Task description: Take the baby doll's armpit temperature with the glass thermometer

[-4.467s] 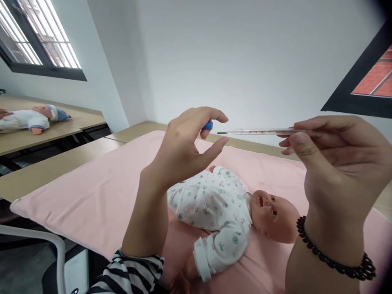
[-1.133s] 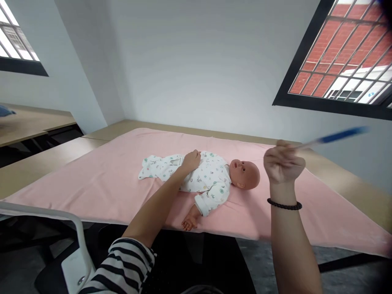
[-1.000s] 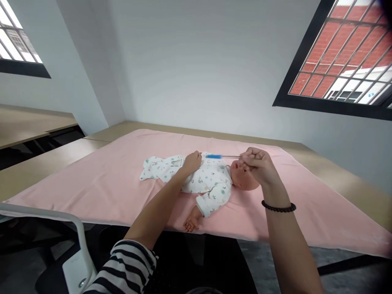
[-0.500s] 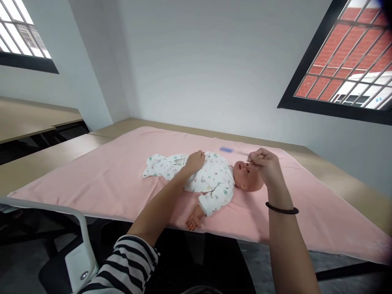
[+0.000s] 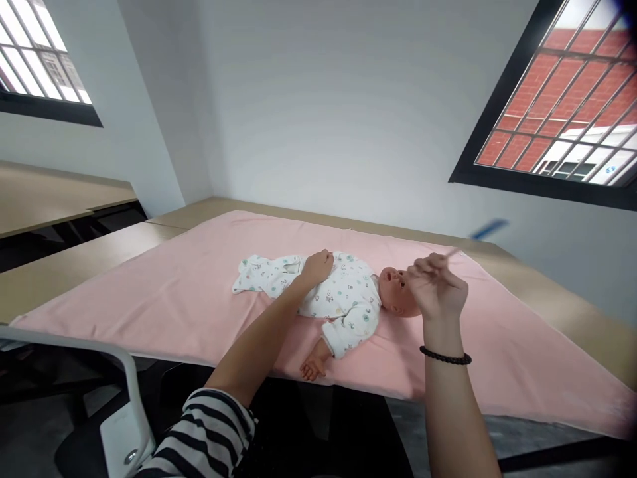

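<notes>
A baby doll in a white printed sleepsuit lies on its back on a pink cloth, its head to the right. Across the doll's middle rests my left hand, fingers curled in; what they hold, if anything, is hidden. My right hand is raised in front of the doll's head, covering part of it. It pinches a thin stick with a blue end, which points up and to the right and is blurred by motion.
The cloth covers most of a wooden table that stands against the wall. A chair with a pale frame is at the lower left. Another table stands at the far left. Barred windows are on both sides.
My right hand has turned over, swinging the stick's blue end from pointing left over the doll to pointing up and right. My left hand remains on the doll.
</notes>
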A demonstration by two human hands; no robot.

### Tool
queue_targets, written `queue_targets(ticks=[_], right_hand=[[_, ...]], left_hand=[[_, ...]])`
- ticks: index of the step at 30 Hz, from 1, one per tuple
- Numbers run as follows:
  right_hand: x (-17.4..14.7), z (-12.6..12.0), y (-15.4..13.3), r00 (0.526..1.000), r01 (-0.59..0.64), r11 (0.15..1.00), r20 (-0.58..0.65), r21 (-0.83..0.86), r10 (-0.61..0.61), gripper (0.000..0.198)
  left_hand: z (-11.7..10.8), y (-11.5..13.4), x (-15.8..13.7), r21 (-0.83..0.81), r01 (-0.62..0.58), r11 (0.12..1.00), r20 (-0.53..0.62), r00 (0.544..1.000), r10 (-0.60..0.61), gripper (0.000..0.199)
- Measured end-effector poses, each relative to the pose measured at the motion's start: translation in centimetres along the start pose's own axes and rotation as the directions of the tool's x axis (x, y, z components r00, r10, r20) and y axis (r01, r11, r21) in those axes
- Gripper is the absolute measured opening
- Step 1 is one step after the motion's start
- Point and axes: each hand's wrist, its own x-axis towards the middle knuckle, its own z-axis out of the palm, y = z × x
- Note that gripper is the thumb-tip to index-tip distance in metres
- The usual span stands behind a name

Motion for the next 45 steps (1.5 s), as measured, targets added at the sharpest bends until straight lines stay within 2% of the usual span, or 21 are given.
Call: queue_targets(ticks=[2, 3, 6, 7, 10, 11, 12, 15, 16, 19, 20, 24, 26, 28, 32, 34, 36, 40, 42, 44, 45], right_hand=[[-0.4, 0.1, -0.2, 0.996, -0.091, 0.979, -0.009, -0.185, 0.091, 0.024], [-0.6, 0.2, -0.3, 0.995, -0.101, 0.972, -0.003, -0.214, 0.103, 0.023], [-1.3, 0.4, -1.0, 0.999, 0.020, 0.997, 0.049, -0.075, -0.016, 0.017], [-1.5, 0.5, -1.2, 0.997, 0.037, 0.996, 0.066, -0.076, -0.032, 0.017], [-1.8, 0.8, -1.8, 0.992, -0.074, 0.945, 0.070, -0.319, 0.101, 0.019], [-1.8, 0.8, -2.0, 0.989, -0.107, 0.930, 0.056, -0.353, 0.135, 0.020], [-1.9, 0.8, -2.0, 0.991, -0.108, 0.939, 0.044, -0.327, 0.129, 0.019], [-1.9, 0.7, -2.1, 0.998, -0.028, 0.993, 0.052, -0.113, 0.034, 0.017], [-1.9, 0.5, -2.1, 0.998, -0.034, 0.990, 0.052, -0.134, 0.042, 0.018], [-1.8, -0.1, -2.2, 0.990, -0.137, 0.895, -0.033, -0.426, 0.136, 0.020], [-1.8, -0.3, -2.2, 0.988, -0.151, 0.873, -0.052, -0.464, 0.143, 0.019], [-1.8, -1.1, -2.3, 0.997, -0.044, 0.960, 0.045, -0.276, 0.058, 0.016], [-1.8, -1.1, -2.3, 0.995, -0.073, 0.929, 0.035, -0.362, 0.092, 0.016], [-2.0, -1.0, -2.3, 0.986, -0.153, 0.881, -0.013, -0.448, 0.165, 0.018], [-2.1, -0.7, -2.4, 0.993, -0.100, 0.967, 0.032, -0.234, 0.110, 0.022], [-2.1, -0.9, -2.5, 0.995, -0.074, 0.953, 0.043, -0.294, 0.090, 0.022], [-2.2, -1.3, -2.6, 0.991, -0.096, 0.913, 0.045, -0.397, 0.124, 0.023], [-2.4, -1.9, -3.0, 0.989, -0.038, 0.973, 0.130, -0.229, 0.069, 0.029], [-2.5, -1.8, -3.3, 0.987, -0.041, 0.939, 0.133, -0.342, 0.092, 0.025], [-2.5, -1.6, -3.7, 0.984, -0.078, 0.858, 0.097, -0.508, 0.147, 0.021], [-2.4, -1.5, -3.9, 0.986, -0.079, 0.853, 0.088, -0.516, 0.144, 0.021]], left_hand=[[0.0, 0.1, 0.0, -0.002, 0.001, 1.000, 0.001, 1.000, -0.001, 0.037], [0.0, 0.1, 0.0, -0.003, 0.001, 1.000, 0.003, 1.000, -0.001, 0.036], [0.0, 0.0, 0.0, -0.004, 0.002, 1.000, 0.002, 1.000, -0.002, 0.034], [0.0, 0.0, 0.0, -0.004, 0.002, 1.000, -0.001, 1.000, -0.002, 0.034], [0.0, 0.0, -0.1, -0.002, 0.001, 1.000, -0.008, 1.000, -0.001, 0.034], [-0.1, 0.1, -0.1, -0.002, 0.000, 1.000, -0.008, 1.000, 0.000, 0.034], [-0.1, 0.1, -0.1, -0.002, -0.001, 1.000, -0.007, 1.000, 0.001, 0.034], [-0.1, 0.1, -0.2, -0.002, -0.005, 1.000, -0.006, 1.000, 0.005, 0.035], [-0.1, 0.1, -0.2, -0.001, -0.006, 1.000, -0.008, 1.000, 0.006, 0.035], [-0.1, 0.1, -0.1, 0.003, -0.001, 1.000, -0.012, 1.000, 0.001, 0.036], [-0.1, 0.1, -0.1, 0.005, 0.002, 1.000, -0.013, 1.000, -0.002, 0.036], [0.0, 0.0, -0.1, 0.007, 0.002, 1.000, -0.013, 1.000, -0.002, 0.035], [0.1, 0.0, 0.0, 0.008, -0.001, 1.000, -0.015, 1.000, 0.001, 0.034], [0.2, -0.1, 0.1, 0.008, -0.001, 1.000, -0.016, 1.000, 0.001, 0.033], [0.4, -0.3, 0.3, 0.008, 0.003, 1.000, -0.016, 1.000, -0.003, 0.036], [0.3, -0.3, 0.2, 0.009, 0.002, 1.000, -0.018, 1.000, -0.002, 0.037], [0.2, -0.2, 0.1, 0.010, -0.001, 1.000, -0.016, 1.000, 0.001, 0.036], [0.0, 0.0, -0.1, 0.012, 0.000, 1.000, -0.012, 1.000, 0.001, 0.035], [0.0, 0.0, -0.2, 0.015, 0.000, 1.000, -0.015, 1.000, 0.000, 0.034], [0.0, 0.0, -0.1, 0.015, -0.006, 1.000, -0.016, 1.000, 0.006, 0.033], [0.1, -0.1, -0.1, 0.015, -0.013, 1.000, -0.016, 1.000, 0.013, 0.034]])
